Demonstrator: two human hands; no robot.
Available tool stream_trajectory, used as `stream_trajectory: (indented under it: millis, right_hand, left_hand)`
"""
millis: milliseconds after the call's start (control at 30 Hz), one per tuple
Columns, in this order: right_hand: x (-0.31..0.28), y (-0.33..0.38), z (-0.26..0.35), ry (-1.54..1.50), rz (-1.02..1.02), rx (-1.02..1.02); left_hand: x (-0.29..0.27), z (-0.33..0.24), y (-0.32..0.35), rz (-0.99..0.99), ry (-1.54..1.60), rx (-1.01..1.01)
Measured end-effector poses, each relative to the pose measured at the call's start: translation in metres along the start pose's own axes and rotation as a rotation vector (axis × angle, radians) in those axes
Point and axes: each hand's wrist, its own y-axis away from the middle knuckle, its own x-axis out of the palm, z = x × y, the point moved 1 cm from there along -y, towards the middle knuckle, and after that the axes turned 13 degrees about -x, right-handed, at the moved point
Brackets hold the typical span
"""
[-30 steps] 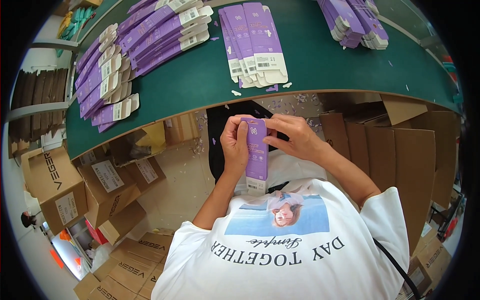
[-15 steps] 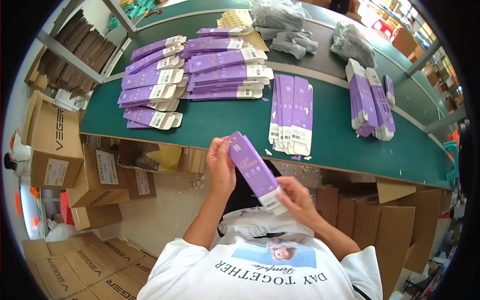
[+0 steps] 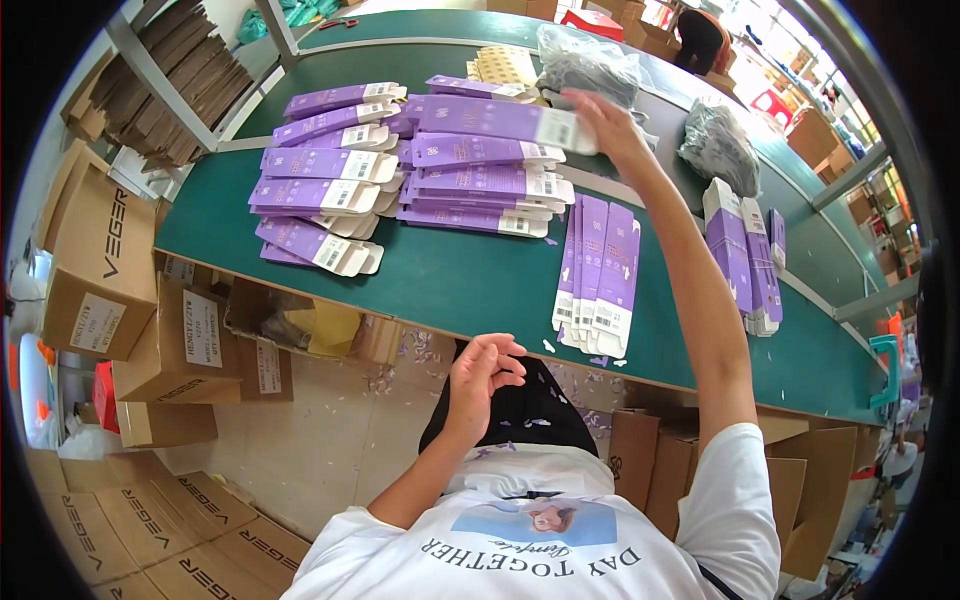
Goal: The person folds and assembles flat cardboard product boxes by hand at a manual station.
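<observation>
My right hand (image 3: 604,122) reaches far over the table and grips the white end of a purple and white box (image 3: 482,116), slightly blurred. That box lies lengthwise over the right-hand pile of purple boxes (image 3: 470,183); whether it touches the pile I cannot tell. Left of it is a second pile of purple boxes (image 3: 318,163), their white ends pointing right. My left hand (image 3: 484,375) hangs before the table's front edge, empty, its fingers loosely bent and apart. Flattened purple cartons (image 3: 592,262) lie overlapped on the table between the piles and my right forearm.
Bundled purple cartons (image 3: 730,250) lie to the right on the green table (image 3: 440,285). Grey plastic bags (image 3: 718,145) and a yellowish sheet (image 3: 503,66) sit farther back. Brown cardboard boxes (image 3: 100,250) stand at left below the table; open ones (image 3: 690,480) stand at right.
My right hand has carried the purple box from in front of me up over the right-hand pile. The left hand has let go of it and stays near the front edge. The view has shifted slightly.
</observation>
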Motion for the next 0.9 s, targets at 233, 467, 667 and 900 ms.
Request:
stream_trajectory:
  millis: [233,467,667,900]
  right_hand:
    - [-0.037,0.116,-0.037,0.312,0.208,-0.012]
    - [-0.039,0.279,0.029,0.759,0.382,-0.198]
    - [-0.058,0.319,0.029,0.761,0.395,-0.280]
    - [-0.085,0.355,0.033,0.637,-0.196,-0.214]
  left_hand:
    - [0.000,0.004,0.003,-0.012,-0.267,0.073]
    - [0.035,-0.001,-0.033,0.144,-1.098,0.462]
    - [0.049,0.026,-0.043,-0.109,-1.615,0.620]
    - [0.050,0.051,-0.016,0.071,-1.778,0.619]
